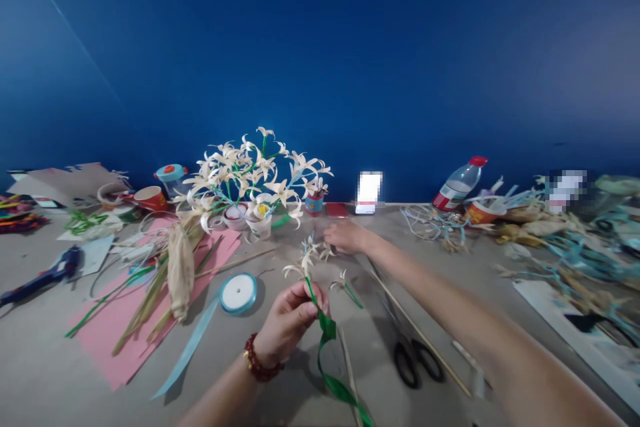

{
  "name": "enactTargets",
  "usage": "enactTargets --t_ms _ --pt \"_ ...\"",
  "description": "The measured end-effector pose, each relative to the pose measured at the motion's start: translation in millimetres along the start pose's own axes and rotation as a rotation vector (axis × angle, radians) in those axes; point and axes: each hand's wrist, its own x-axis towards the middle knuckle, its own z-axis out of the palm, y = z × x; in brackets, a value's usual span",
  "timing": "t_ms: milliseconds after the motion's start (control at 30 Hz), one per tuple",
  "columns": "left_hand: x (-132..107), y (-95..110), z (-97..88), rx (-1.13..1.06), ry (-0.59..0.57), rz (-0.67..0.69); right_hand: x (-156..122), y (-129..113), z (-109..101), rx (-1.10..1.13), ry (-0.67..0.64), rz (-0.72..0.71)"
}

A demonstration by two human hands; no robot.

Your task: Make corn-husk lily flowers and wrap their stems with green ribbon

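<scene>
My left hand (290, 320), with a red bead bracelet on the wrist, is closed on the stem of a small cream paper flower sprig (304, 263). A green ribbon (333, 360) hangs from that stem toward me. My right hand (346, 235) reaches far out over the grey table (50, 373). Its fingers curl down on loose cream paper flowers (326, 250) lying there. What they pinch is too small to make out. Another small flower (344, 280) with a green stem lies between my hands.
A bouquet of cream paper flowers (250, 173) stands in cups at the back. A light-blue ribbon spool (238, 293), pink paper (120, 320), corn husks (180, 270), a blue glue gun (40, 277), black scissors (415, 360), thin sticks (420, 333) and a water bottle (457, 183) surround my hands.
</scene>
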Motion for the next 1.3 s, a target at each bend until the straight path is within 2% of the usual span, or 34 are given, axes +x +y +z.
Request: enactTargets --t_ms 100,200,267,367,400,467,567,733,867,1100,1300 --pt "0.2 1.0 -1.8 0.016 0.025 0.028 -15.6 0.1 -9.6 0.132 0.133 0.063" --pt "0.8 1.9 -3.6 0.024 0.059 0.049 -37.4 -17.1 -16.6 0.315 0.326 0.137" --pt "1.3 1.9 -4.0 0.033 0.081 0.058 -55.3 -41.8 -16.5 0.459 0.43 0.142" --pt "1.5 0.8 -3.4 0.069 0.085 0.067 -82.9 -90.4 -11.8 0.693 0.518 0.105" --pt "1.3 0.1 -3.0 0.082 0.082 0.068 -90.6 -106.2 -10.0 0.955 0.554 0.097" --pt "0.3 -1.5 -2.4 0.102 0.08 0.067 -101.9 -132.1 -7.2 1.303 0.543 0.112" --pt "-1.2 -3.6 -1.5 0.13 0.09 0.061 -107.6 -151.5 -3.4 1.518 0.55 0.149" --pt "0.4 -3.7 1.2 0.159 0.09 0.08 -103.0 -149.8 4.7 1.599 0.621 0.173" --pt "2.8 -4.7 0.8 0.155 0.097 0.093 -99.6 -145.7 12.5 1.647 0.601 0.207" --pt "1.4 -12.9 -6.4 0.128 0.146 0.046 -98.3 -147.0 22.3 1.721 0.543 0.139" --pt "2.1 -12.8 -3.7 0.125 0.167 0.007 -98.2 -148.5 23.3 1.738 0.58 0.124"
